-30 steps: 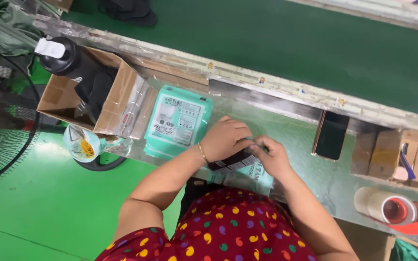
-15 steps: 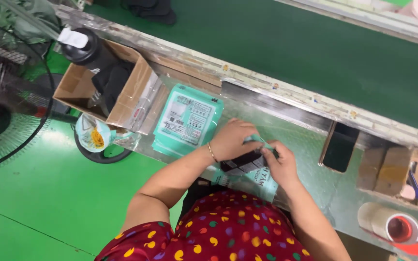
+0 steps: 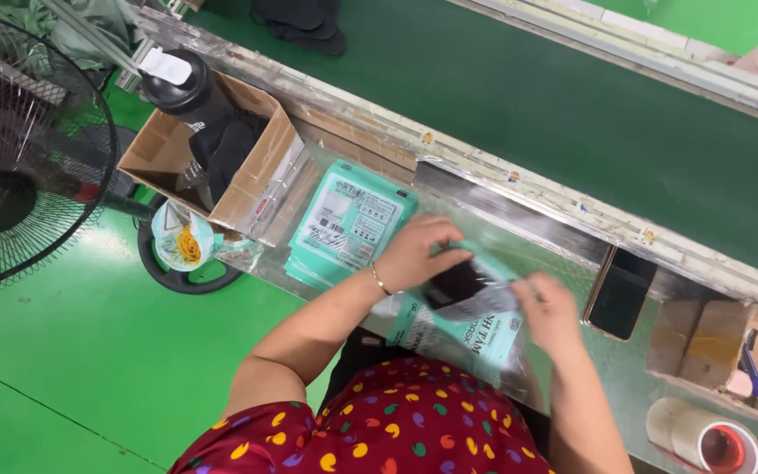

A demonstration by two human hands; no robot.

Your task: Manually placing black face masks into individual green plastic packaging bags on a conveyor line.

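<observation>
My left hand grips a black item at the mouth of a teal printed pouch lying on the shiny metal bench. My right hand pinches the pouch's edge on the other side. A stack of the same teal pouches lies just left of my left hand. A gold bracelet circles my left wrist.
An open cardboard box holding a black bottle and dark cloth stands at the bench's left end. A dark phone lies right of my hands, then small cartons and a tape roll. A green conveyor belt runs behind. A floor fan stands left.
My hands have drawn apart a little, and the black item now shows more at the pouch's mouth. The camera view has shifted so the bench sits further right and lower.
</observation>
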